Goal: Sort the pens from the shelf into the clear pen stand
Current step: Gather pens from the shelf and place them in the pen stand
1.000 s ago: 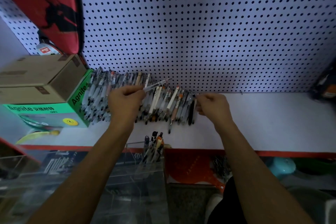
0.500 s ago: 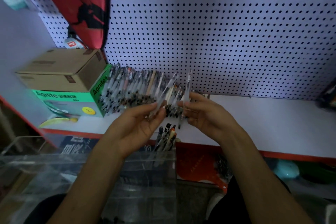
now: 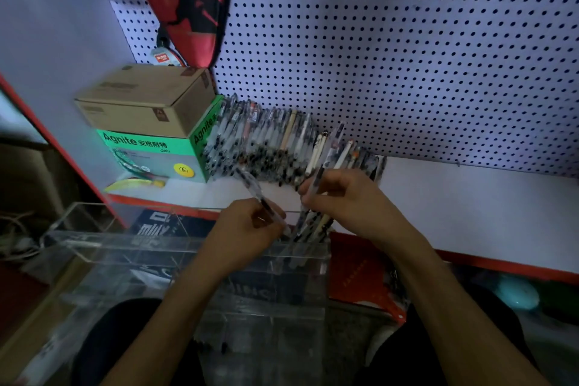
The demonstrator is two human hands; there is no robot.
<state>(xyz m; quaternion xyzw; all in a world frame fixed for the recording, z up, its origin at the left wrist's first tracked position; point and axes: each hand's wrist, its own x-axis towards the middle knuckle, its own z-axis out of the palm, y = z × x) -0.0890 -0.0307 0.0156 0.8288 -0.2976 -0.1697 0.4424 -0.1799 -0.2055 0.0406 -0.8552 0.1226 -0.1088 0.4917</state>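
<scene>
Head view. Left hand (image 3: 247,230) pinching a clear pen (image 3: 250,186) between thumb and fingers, pen slanting up and away to the left of the grip, lower end pointing toward the stand's right compartment. Right hand (image 3: 351,204) gripping a second pen (image 3: 322,166), barrel rising above the fingers and leaning right, tip passing below the grip toward the pens in the stand (image 3: 313,226). Clear pen stand (image 3: 188,247) sitting directly beneath both grips, those pens standing tilted in its right-hand compartment, just under the right hand. Row of pens (image 3: 266,141) lying packed side by side on the white shelf (image 3: 470,207), beyond and above both grips, against the pegboard (image 3: 407,41). Green box (image 3: 150,153) standing left of the row, touching it, carrying a cardboard box (image 3: 147,97). Red racket cover (image 3: 191,3) hanging on the pegboard above the boxes.
</scene>
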